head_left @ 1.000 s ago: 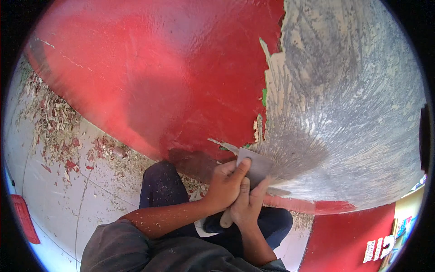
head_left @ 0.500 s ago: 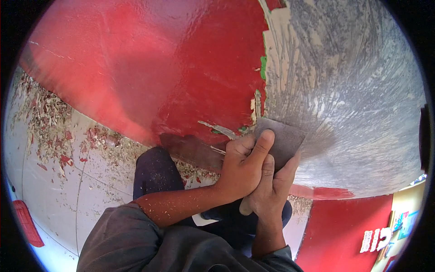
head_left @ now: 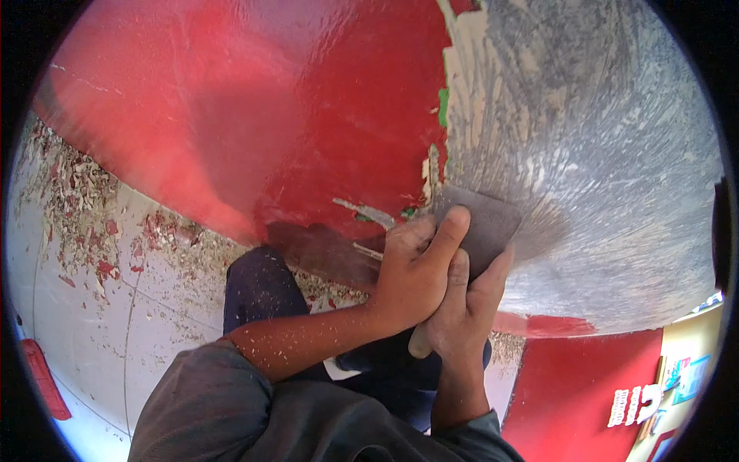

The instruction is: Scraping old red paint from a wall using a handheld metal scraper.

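Observation:
Both my hands are closed on a wide-bladed paint scraper [head_left: 486,225], its flat grey blade laid against the large curved panel. My left hand [head_left: 416,269] grips the blade's left side, thumb stretched over the metal. Wrapped round the handle, my right hand [head_left: 462,316] lies against the left one, and the light handle end pokes out below its palm. The blade's upper edge meets the border between glossy red paint [head_left: 339,115] and bare, scratched grey surface [head_left: 600,169]. Beige and green layers show along that ragged border. The left fingertips are partly hidden.
Paint flakes [head_left: 85,208] litter the light tiled floor [head_left: 92,331] at the left. My dark-trousered knee [head_left: 262,289] stands close under the panel's lower edge. A red object [head_left: 46,381] lies far left. At lower right is a flat red surface [head_left: 585,400] with white lettering.
The scraper and both hands have shifted slightly upward in view, the blade still against the panel. My grip on the scraper looks the same.

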### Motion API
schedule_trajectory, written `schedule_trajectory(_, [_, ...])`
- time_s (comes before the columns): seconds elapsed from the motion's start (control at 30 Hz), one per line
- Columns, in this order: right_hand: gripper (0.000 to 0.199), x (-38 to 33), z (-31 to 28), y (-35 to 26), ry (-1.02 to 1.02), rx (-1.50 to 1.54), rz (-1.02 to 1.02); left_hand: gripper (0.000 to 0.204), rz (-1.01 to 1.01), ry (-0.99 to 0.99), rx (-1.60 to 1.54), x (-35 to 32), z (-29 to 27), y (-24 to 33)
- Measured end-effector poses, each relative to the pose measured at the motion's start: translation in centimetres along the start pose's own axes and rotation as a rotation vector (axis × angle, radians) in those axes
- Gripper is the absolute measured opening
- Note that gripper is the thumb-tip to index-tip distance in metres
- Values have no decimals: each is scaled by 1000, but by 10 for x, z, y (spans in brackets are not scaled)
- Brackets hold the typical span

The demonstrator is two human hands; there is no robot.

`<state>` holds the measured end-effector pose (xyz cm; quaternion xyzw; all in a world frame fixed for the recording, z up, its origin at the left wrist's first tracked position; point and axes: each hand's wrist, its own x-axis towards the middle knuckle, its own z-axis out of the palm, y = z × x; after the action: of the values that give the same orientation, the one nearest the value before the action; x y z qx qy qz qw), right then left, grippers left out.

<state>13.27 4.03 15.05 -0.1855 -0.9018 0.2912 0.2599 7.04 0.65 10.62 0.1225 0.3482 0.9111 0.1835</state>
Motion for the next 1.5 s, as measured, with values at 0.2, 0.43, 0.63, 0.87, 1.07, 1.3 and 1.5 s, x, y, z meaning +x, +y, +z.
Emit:
schedule_trajectory(0.2, [56,-6,-1,8,9,50,46,42,-137,20,-85,-2,9,5])
schedule_trajectory(0.43, [54,2,-1,-5,32,-6,1,40,-43,16,-128,4,17,12])
schedule_trajectory(0.63, [56,-1,-1,4,70,-95,-60,39,-112,-29,-138,2,8,13])
schedule_trajectory(0.87, [58,10,6,-15,90,-28,-73,41,-20,-49,-134,3,3,5])
schedule_trajectory(1.07, [60,4,-1,-18,35,22,68,42,-43,-38,-89,4,6,20])
schedule_trajectory(1.3, [58,3,2,-13,59,35,71,45,-75,-56,-145,11,5,24])
schedule_trajectory(1.5, [57,1,2,-4,74,86,90,45,-78,-79,-77,4,6,11])
